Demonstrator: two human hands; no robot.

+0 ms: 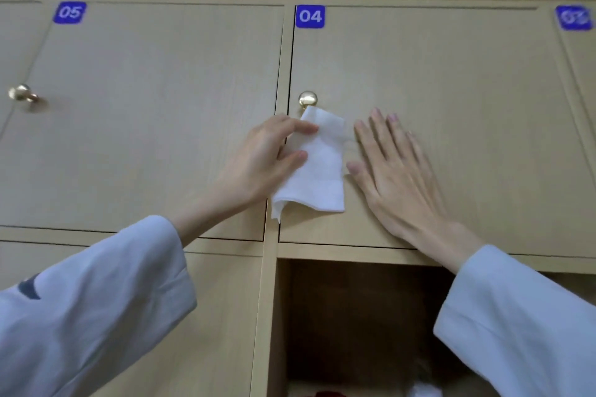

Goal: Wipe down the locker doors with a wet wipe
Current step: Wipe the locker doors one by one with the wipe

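Observation:
A white wet wipe (317,167) hangs against locker door 04 (451,106), just below its brass knob (307,99). My left hand (267,158) pinches the wipe's left edge between thumb and fingers. My right hand (393,167) lies flat on door 04 with straight fingers, its thumb and forefinger touching the wipe's right edge. Locker door 05 (145,113) is shut to the left. Both arms wear pale blue sleeves.
Door 05's neighbour on the far left carries a brass knob (22,94). A third numbered door (580,74) shows at the right edge. Below door 04 an open compartment (354,316) holds blurred red and white items. A rough wall runs above the lockers.

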